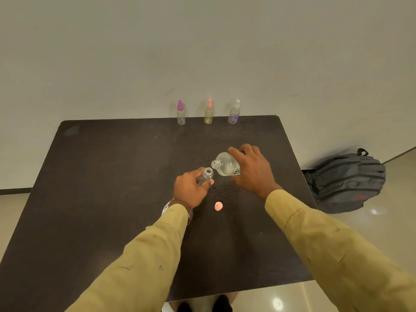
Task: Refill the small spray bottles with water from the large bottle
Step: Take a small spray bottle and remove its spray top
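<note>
Grip of the left hand [191,190] is curled round a small uncapped spray bottle [206,175], held tilted over the middle of the dark surface [101,176]. The right hand [252,170] grips the large bottle [225,165], tipped left, its open mouth just beside the small one's. A pink cap [218,206] lies nearer. Three capped spray bottles [209,112] stand in a row at the far edge. A backpack [346,181] sits on the floor, right.
</note>
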